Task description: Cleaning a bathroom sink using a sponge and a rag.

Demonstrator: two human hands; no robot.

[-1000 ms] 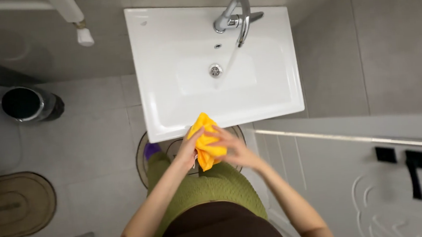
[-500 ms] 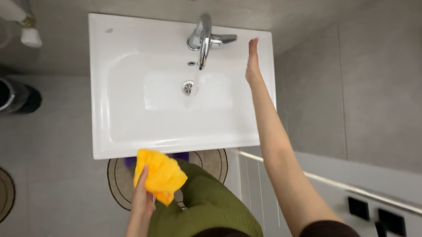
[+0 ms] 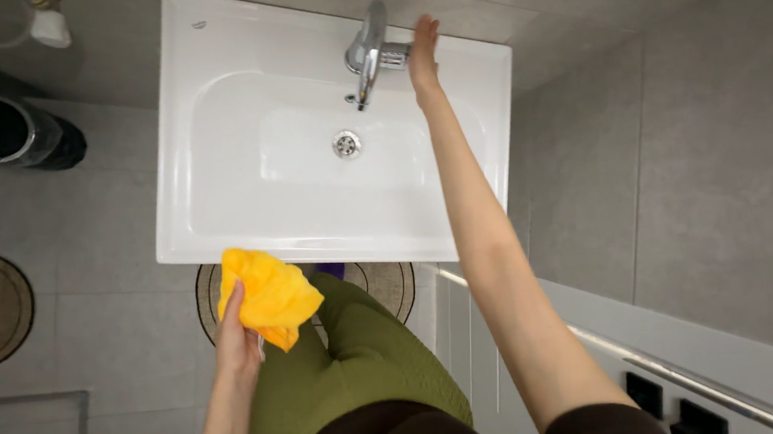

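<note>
At upper centre the right hand [image 3: 424, 56], fingers straight and pressed together, rests against the tap [image 3: 367, 48] lever pointing rightward toward it, while the left hand [image 3: 237, 338] grips a bunched yellow cloth [image 3: 268, 295] below the sink [image 3: 224, 228].

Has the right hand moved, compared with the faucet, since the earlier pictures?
Yes. The right hand left the yellow cloth and reached to the faucet, now at its handle.

No packages, labels, signs (or screens)
</note>
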